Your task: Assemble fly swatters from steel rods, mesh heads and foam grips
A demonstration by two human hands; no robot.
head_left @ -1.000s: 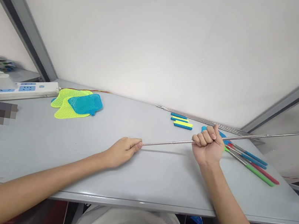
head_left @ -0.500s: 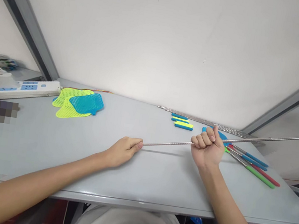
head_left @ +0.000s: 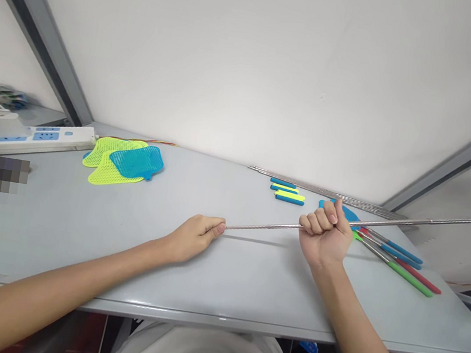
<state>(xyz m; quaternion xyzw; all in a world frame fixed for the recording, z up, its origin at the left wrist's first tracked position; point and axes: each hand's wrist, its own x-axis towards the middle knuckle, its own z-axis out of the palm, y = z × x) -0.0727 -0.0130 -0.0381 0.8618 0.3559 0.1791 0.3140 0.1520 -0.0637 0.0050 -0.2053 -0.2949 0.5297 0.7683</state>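
Note:
A thin telescopic metal rod [head_left: 263, 226] slants across the view, rising to the right and running out of the frame. My left hand [head_left: 196, 238] pinches its thin left end between thumb and fingers. Further along, my right hand [head_left: 325, 234] is wrapped around the rod, palm turned up. Behind my right hand lie several assembled fly swatters with blue, red and green handles [head_left: 410, 278]; their heads are partly hidden. Several short blue and yellow grip sleeves [head_left: 289, 198] lie beyond the rod. More metal rods [head_left: 326, 192] rest along the wall.
Yellow and blue perforated swatter heads [head_left: 137, 162] are piled at the back left of the grey table [head_left: 135, 279]. A white power strip [head_left: 64, 136] with a plug lies at the left. A white wall [head_left: 242, 71] closes off the back.
The rod's right part has dipped very slightly, and my right hand has shifted a touch to the left. Both hands keep their hold.

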